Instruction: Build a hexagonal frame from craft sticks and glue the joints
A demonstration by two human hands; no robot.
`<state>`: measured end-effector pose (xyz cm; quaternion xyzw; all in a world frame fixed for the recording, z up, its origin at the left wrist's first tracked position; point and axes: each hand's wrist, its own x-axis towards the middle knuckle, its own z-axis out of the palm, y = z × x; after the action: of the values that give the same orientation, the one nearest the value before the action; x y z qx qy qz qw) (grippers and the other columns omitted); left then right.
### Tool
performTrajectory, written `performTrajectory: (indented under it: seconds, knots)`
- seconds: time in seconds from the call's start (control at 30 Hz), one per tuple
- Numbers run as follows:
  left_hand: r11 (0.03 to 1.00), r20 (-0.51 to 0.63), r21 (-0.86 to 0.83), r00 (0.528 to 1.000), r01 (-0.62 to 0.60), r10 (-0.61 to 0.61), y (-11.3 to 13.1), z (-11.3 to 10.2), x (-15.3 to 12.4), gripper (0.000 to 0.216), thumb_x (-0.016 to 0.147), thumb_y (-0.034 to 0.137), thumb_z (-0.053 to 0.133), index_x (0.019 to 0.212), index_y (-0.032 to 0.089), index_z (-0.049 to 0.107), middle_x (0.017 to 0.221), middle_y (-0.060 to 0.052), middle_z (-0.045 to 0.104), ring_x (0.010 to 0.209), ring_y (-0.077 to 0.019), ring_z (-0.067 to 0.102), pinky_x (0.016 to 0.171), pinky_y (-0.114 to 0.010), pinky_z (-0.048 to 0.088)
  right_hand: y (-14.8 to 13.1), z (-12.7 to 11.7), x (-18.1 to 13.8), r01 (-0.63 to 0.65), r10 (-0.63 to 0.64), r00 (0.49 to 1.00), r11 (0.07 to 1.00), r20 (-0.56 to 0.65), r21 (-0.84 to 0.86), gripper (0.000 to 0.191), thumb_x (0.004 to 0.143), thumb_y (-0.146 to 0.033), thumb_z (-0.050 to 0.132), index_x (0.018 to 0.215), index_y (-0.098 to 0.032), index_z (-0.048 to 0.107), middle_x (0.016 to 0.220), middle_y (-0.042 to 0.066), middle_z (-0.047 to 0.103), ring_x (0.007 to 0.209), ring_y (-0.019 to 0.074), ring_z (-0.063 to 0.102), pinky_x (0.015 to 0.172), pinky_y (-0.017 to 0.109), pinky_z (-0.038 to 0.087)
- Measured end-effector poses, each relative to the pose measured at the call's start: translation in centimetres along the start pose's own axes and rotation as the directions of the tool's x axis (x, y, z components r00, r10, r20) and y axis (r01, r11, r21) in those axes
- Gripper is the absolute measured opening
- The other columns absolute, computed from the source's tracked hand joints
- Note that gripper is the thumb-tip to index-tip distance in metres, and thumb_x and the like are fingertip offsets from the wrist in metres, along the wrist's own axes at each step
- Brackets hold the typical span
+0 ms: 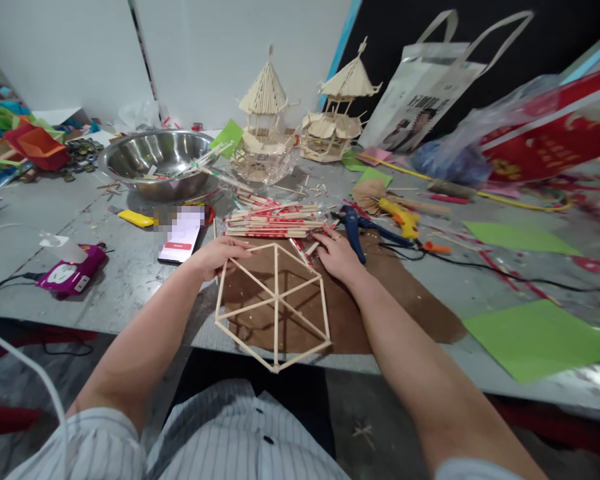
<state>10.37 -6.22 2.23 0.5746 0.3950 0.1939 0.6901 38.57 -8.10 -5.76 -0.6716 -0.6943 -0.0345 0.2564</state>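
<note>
Frame of pale sticks, six sides, six spokes meeting at a hub. It's straight in front of you over the brown sheet, 6 o'clock corner poking past the near edge of the tabletop. Shadow falls on the sheet, so at least part of the frame looks lifted. Clock is read from the hub, 12 pointing away from you.

Your left hand is at the frame's 10–11 o'clock corner, thumb and fingers drawn together, pinching the stick there. Your right hand is outside the frame at 1–2, fingers half curled, tips at the right end of the stick bundle lying at 12. Can't tell if it grips a stick or just touches.

Step in hand, my read: left steadies the frame while right deals with the sticks. Frame looks complete all round; joint quality too small to judge.

Next move calls for a light left pinch, since thin sticks could snap at the corner, and parting one stick from the bundle without dragging its neighbours. Watch your right knuckles: blue-handled tool just beside them, yellow glue gun beyond, toward 2.
</note>
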Motion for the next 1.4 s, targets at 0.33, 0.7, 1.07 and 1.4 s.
performTrajectory:
  seconds: [0.33, 0.7, 1.07, 1.4]
  knots:
    - [0.986, -0.098, 0.161, 0.995, 0.031, -0.016, -1.2, -0.2, 1.3, 0.034, 0.066, 0.029, 0.061, 0.096, 0.015, 0.062, 0.038, 0.009, 0.03, 0.029, -0.0017, 0.024, 0.031, -0.017, 0.011, -2.7, -1.6, -0.5, 0.349, -0.361, 0.923, 0.931, 0.135, 0.103, 0.028, 0.079, -0.03, 0.044, 0.091, -0.019, 0.066, 0.102, 0.007, 0.061, 0.097, 0.0167, 0.052, 0.088, 0.032, 0.036]
    - [0.989, -0.386, 0.149, 0.92, -0.003, 0.061, -1.4, 0.2, 2.2, 0.026, 0.074, 0.017, 0.05, 0.099, 0.015, 0.058, 0.051, 0.005, 0.051, 0.027, -0.0014, 0.028, 0.031, -0.017, 0.018, -1.6, -1.4, -0.5, 0.0, -0.011, 0.995, 0.994, -0.103, -0.107, 0.039, 0.082, -0.042, 0.038, 0.099, -0.019, 0.062, 0.112, 0.011, 0.056, 0.108, 0.0264, 0.043, 0.089, 0.048, 0.03]
    - [0.985, -0.367, -0.13, 0.929, -0.11, 0.056, -1.0, -0.3, 2.0, 0.024, 0.07, 0.021, 0.057, 0.092, 0.012, 0.06, 0.051, 0.003, 0.054, 0.028, -0.0015, 0.033, 0.029, -0.015, 0.018, -2.5, -2.9, -0.6, -0.061, 0.315, 0.915, 0.726, -0.252, 0.685, 0.04, 0.079, -0.049, 0.038, 0.084, -0.016, 0.061, 0.079, 0.005, 0.063, 0.074, 0.0144, 0.057, 0.069, 0.027, 0.044]
    - [0.953, -0.403, -0.242, 0.912, -0.181, 0.071, -0.4, -0.6, 1.5, 0.023, 0.07, 0.021, 0.057, 0.091, 0.01, 0.058, 0.049, 0.002, 0.051, 0.029, -0.0037, 0.036, 0.028, -0.016, 0.02, -2.2, -2.4, -0.2, -0.132, 0.446, 0.888, 0.479, -0.112, 0.868, 0.028, 0.074, -0.043, 0.048, 0.077, -0.017, 0.057, 0.066, 0.0, 0.058, 0.05, 0.008, 0.049, 0.049, 0.022, 0.041]
